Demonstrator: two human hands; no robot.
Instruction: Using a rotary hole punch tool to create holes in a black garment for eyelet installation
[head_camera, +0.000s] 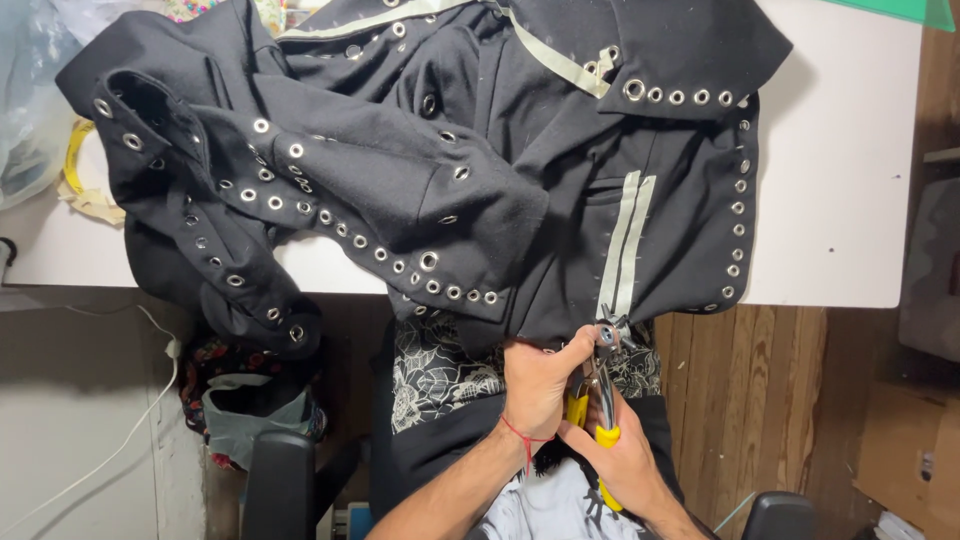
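The black jacket (480, 170) lies spread on the white table (840, 200), its lower hem hanging over the near edge. The left hand (537, 385) is closed on that hem, pinching the cloth flat. The right hand (625, 465) is clamped around the yellow-handled pliers (598, 395), whose head bites the hem beside the pale stripes (625, 245). Good work here means keeping the cloth taut, the tool square to the hem, and squeezing evenly.
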